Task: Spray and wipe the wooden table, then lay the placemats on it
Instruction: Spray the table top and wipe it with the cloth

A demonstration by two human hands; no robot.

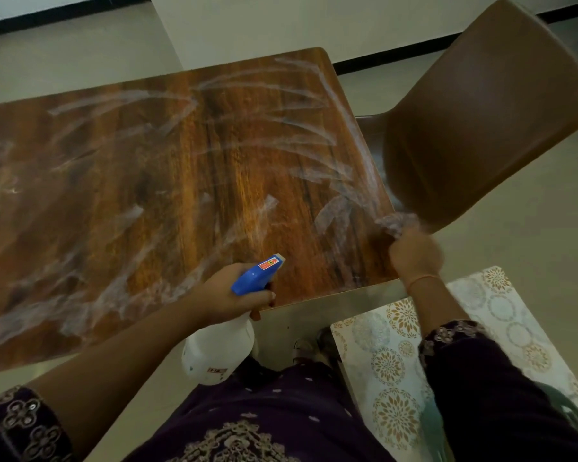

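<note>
The wooden table (167, 168) fills the middle of the view, streaked all over with white wet smears. My left hand (226, 290) grips a spray bottle (219, 348) with a white body and a blue trigger head at the table's near edge. My right hand (414, 253) is closed on a crumpled pale cloth (396, 223) at the table's near right corner; it is blurred. A floral patterned placemat (394, 355) lies to the lower right, below the table, partly hidden by my right sleeve.
A brown plastic chair (484, 118) stands close against the table's right edge. Pale floor tiles (64, 55) and a white wall with a dark baseboard lie beyond the table. A green seat edge (431, 425) shows under the placemat.
</note>
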